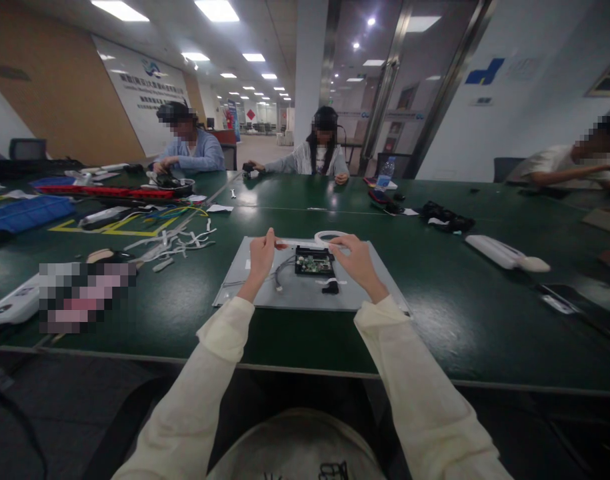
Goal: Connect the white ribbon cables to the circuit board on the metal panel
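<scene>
A narrow strip of white tape (pixel 305 244) is stretched between my two hands, above the far part of a grey flat panel (pixel 249 293). Its left end is pinched in my left hand (pixel 263 253). My right hand (pixel 352 257) grips the other end, beside a white ring-shaped roll (pixel 329 235). Below the strip, a green circuit board in a black frame (pixel 315 264) sits on the panel. Thin dark wires (pixel 283 270) curl to its left. A small black part (pixel 330 287) rests on the panel nearer me.
White tape scraps (pixel 185 243) are strewn left of the panel. A blue tray (pixel 29 217) and a white device (pixel 29 293) stand farther left. On the right are another white device (pixel 502 253), a black bundle (pixel 445 217) and a water bottle (pixel 385 175). Several co-workers sit around the table.
</scene>
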Demonstrator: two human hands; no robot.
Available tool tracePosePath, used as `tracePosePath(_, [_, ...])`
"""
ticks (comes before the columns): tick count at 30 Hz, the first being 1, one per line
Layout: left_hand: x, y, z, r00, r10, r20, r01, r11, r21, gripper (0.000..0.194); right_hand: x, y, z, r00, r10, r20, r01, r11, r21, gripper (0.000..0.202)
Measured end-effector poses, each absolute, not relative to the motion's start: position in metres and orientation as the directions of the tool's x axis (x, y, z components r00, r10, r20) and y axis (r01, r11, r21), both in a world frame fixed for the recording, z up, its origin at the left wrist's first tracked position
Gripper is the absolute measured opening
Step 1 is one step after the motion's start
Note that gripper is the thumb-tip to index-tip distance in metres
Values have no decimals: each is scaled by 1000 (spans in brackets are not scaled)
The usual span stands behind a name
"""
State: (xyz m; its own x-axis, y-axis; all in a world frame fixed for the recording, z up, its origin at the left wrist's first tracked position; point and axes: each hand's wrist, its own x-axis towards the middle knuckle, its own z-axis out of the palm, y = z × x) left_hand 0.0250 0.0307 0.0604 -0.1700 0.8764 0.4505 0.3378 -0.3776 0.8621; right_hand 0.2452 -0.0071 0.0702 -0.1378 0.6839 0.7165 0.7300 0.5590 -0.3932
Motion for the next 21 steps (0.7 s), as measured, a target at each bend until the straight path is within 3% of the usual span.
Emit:
tracePosePath(7, [14, 39, 47, -190, 827, 529, 597, -330, 731, 51, 231, -12, 62, -243, 564, 789, 827, 546, -135, 19])
tracePosePath(11, [13, 37, 48, -194, 718, 669, 644, -421, 639, 33, 227, -18, 62, -318, 531, 785, 837, 547, -31, 21])
tracePosePath(14, [26, 27, 52, -30, 612, 790, 676, -570, 467, 28, 224, -19, 62, -344, 510, 788, 837, 547, 10, 22])
tracePosePath(17, [44, 13, 54, 229, 561, 796, 681, -677, 281, 22, 220, -18, 60, -379, 504, 776, 827, 561, 39, 22])
tracePosePath(21, [62, 2, 52, 346, 550, 760, 693, -696, 189, 13, 217, -16, 56, -378, 493, 784, 826, 562, 44, 22])
